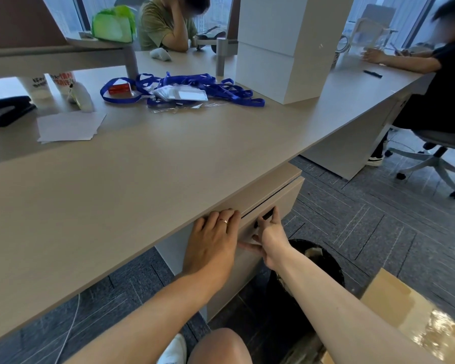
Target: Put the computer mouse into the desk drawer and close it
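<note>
Drawer point(269, 206) beige, flat-fronted, under desk point(142, 179) edge, nearly shut with a dark gap on top. Mouse can't be seen. Left hand point(212, 243) flat on front, fingers together. Right hand point(269, 232) fingers spread, tips at dark handle slot.

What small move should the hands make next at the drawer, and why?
Probably push the drawer fully in. A thin dark gap shows along its top edge, so it looks almost shut, not flush. The right hand has fingers at the dark handle slot, and the left hand rests flat at the desk edge. No mouse is in view on the desk.
</note>
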### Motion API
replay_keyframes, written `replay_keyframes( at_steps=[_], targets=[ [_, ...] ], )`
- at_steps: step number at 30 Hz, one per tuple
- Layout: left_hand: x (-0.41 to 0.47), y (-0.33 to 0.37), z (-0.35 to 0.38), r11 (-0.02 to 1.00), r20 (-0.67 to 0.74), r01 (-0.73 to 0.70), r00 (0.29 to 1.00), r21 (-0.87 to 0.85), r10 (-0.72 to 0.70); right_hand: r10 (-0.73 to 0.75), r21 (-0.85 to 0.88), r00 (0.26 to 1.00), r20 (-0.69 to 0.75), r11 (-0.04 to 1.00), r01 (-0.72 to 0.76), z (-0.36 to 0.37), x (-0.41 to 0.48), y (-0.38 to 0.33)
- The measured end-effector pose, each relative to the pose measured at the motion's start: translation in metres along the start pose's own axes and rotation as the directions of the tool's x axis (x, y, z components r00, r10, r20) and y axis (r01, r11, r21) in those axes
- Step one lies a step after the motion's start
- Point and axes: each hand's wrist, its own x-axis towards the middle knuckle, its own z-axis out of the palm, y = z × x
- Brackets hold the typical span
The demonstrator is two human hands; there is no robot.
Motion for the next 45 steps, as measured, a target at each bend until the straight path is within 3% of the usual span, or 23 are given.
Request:
replay_keyframes(
  at_steps=[5, 30, 33, 37, 40, 42, 45],
  targets=[
    [0.002, 0.0, -0.006, 1.0, -0.04, -0.004, 0.999, 0.006, 0.005, -0.02, 0.006, 0.998, 0.056, 1.0, 0.02, 0.01, -0.003, 0.005],
    [0.003, -0.004, -0.01, 0.997, -0.09, -0.079, 0.993, -0.016, 0.078, -0.016, -0.06, 0.998, 0.06, 0.998, 0.02, 0.014, 0.004, 0.002],
    [0.003, -0.004, -0.009, 0.997, -0.101, -0.077, 0.992, 0.004, 0.077, -0.019, -0.163, 0.998, 0.063, 0.986, 0.029, 0.004, 0.0, -0.002],
    [0.003, -0.004, -0.009, 0.998, -0.08, -0.066, 0.995, -0.003, 0.065, -0.057, -0.434, 0.998, 0.02, 0.899, 0.06, -0.029, -0.019, -0.036],
    [0.004, -0.006, -0.01, 0.998, -0.04, -0.061, 0.997, -0.035, 0.059, -0.258, -0.698, 0.965, 0.056, 0.681, 0.223, -0.064, -0.058, -0.093],
    [0.008, -0.01, -0.013, 0.996, -0.006, -0.038, 0.999, -0.077, 0.038, -0.422, -0.74, 0.901, 0.105, 0.572, 0.354, -0.085, -0.098, -0.136],
    [0.006, -0.01, -0.026, 0.99, 0.074, -0.03, 0.996, -0.138, 0.04, -0.668, -0.673, 0.735, 0.114, 0.493, 0.552, -0.119, -0.174, -0.207]
  ],
)
